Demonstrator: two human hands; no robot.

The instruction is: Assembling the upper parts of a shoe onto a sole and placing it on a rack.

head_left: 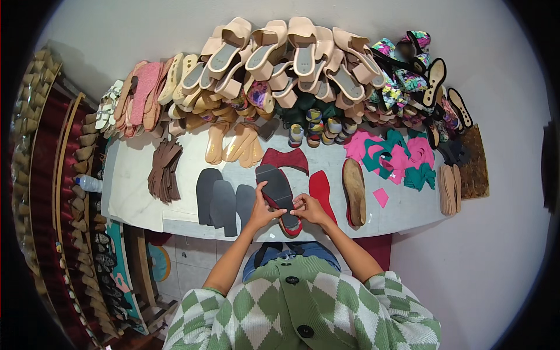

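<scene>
Pinching the dark-grey shoe sole (274,185) with our left hand (263,211) and right hand (310,210), over the counter's (402,217) near edge, we could skew it against the red material (291,234) (mostly hidden underneath) if our fingers press unevenly.

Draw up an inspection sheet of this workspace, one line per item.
Surface: pale table, grey at right, whiter at left.
Work pieces: dark sole, held up off the table, red material at its edges; red cutout to its right; grey soles to its left.
Clutter: sandals heaped along the far side; brown strips at left; pink and teal scraps at right.
Hands: left hand and right hand grip opposite edges of the dark sole.
Cables: nothing seen.
Surroundings: rack and bottle at left, plain wall at right.
</scene>
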